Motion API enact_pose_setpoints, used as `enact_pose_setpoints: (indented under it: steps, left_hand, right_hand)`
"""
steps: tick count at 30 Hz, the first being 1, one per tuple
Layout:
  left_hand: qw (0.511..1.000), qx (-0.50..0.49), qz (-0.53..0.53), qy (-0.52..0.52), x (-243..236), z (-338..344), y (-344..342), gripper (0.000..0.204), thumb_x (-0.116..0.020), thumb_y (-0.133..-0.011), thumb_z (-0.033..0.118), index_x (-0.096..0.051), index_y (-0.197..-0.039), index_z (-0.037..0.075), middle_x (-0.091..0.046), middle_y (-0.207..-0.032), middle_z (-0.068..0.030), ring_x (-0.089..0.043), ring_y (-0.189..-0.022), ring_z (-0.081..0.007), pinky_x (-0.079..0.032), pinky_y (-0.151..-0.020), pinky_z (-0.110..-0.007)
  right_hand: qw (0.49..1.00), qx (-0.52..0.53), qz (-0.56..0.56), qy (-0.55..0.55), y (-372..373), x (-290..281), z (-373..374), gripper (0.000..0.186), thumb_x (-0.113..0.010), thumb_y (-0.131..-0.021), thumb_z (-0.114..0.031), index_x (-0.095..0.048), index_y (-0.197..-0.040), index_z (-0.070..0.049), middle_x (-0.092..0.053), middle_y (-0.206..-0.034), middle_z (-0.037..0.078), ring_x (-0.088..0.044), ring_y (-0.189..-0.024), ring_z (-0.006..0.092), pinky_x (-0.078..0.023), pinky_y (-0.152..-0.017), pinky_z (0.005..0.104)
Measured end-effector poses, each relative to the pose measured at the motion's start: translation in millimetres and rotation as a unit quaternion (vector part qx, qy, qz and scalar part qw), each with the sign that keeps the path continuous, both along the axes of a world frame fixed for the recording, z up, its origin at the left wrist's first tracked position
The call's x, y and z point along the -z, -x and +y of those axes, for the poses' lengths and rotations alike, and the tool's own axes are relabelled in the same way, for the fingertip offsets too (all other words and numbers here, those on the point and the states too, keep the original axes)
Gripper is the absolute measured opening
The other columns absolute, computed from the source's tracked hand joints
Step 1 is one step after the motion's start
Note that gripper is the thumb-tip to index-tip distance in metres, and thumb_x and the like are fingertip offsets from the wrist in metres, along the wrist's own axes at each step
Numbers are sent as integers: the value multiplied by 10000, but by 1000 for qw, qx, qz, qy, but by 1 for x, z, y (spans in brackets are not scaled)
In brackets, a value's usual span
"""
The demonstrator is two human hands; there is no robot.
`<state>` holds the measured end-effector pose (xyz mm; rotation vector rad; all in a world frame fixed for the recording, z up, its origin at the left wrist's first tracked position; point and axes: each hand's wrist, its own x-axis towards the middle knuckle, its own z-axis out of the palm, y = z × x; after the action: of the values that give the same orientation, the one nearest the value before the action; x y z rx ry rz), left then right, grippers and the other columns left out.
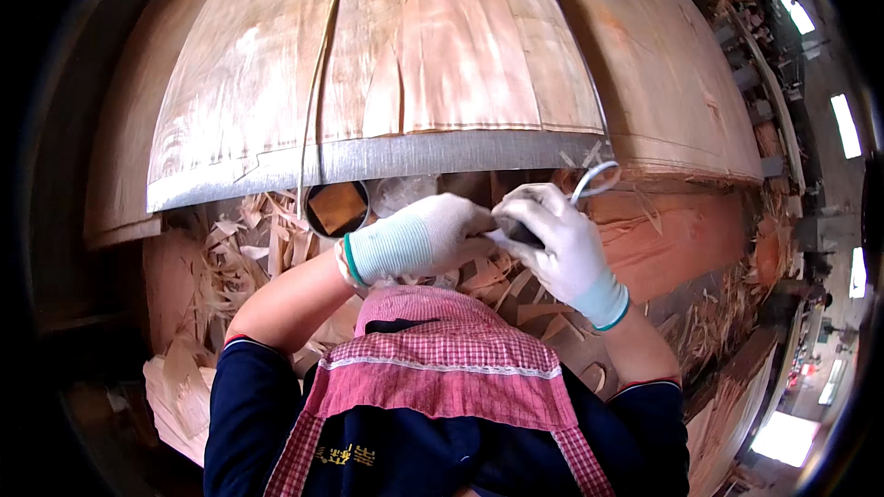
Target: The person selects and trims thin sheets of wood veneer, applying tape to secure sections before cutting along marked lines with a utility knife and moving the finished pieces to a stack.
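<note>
Dark object [521, 234] held in gloved right hand [558, 241], just right of frame centre

Object was partly hidden by the fingers; its kind could not be determined. Right hand's fingers were curled around it, grip narrow. Left hand [444, 232], also in a pale glove, was just beside it near frame centre, fingertips drawn together toward the object. Whether the left fingers pinched anything: could not tell, contact point too small and blurred.

White loop [584, 184] was noted near the right hand's fingers, right of centre. Above both hands, a grey metal strip [368, 159] ran across the frame along the near edge of thin wood sheets [465, 55]. A pale cord [327, 46] crossed these from the top edge downward.

Left of centre, below the strip: round dark container [318, 191] with an orange-brown piece [338, 208] inside; wood scraps [241, 244] lay farther left. Reddish wood sheet [658, 244] lay right of the right hand. Lower centre: pink checked apron [442, 354] over a dark shirt [405, 456].
</note>
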<state>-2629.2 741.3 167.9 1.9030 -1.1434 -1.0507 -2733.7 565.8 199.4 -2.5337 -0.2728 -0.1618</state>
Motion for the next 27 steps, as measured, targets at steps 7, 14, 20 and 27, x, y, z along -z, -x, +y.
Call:
enact_pose_setpoints:
  steps: [7, 14, 20, 27]
  left_hand:
    - [971, 45, 148, -184, 34, 30, -6, 277, -593, -941, 238, -648, -1067, -3, -636, -693, -74, -600, -632, -140, -489, -590, -289]
    - [993, -23, 61, 97, 49, 66, 1, 223, -591, -953, 178, -601, -1077, -6, -620, -797, -138, -638, -716, -205, -504, -639, -349]
    - [961, -199, 111, 154, 46, 81, 6, 275, -514, -995, 214, -627, -1100, -13, -653, -775, -120, -652, -751, -222, -540, -673, -333]
    - [939, -185, 166, 238, 58, 71, 26, 502, -692, -895, 182, -469, -1314, 22, -626, -1060, -96, -598, -868, -113, -507, -795, -278]
  right_hand:
    - [971, -155, 155, -92, -12, 43, -1, 283, -707, -855, -264, -622, -1033, -61, -621, -969, 130, -628, -831, 294, -511, -720, 366]
    - [926, -35, 334, -171, -24, 52, 7, 150, -632, -939, -152, -601, -971, -9, -568, -712, 57, -533, -694, 79, -444, -628, 263]
    - [896, -21, 308, -319, -24, 60, 6, 185, -629, -950, -175, -606, -980, 6, -593, -768, 27, -545, -725, 73, -453, -662, 238]
    - [882, 50, 298, -361, -22, 74, 18, 147, -624, -950, -119, -594, -999, 17, -588, -788, 2, -528, -756, 61, -464, -704, 239]
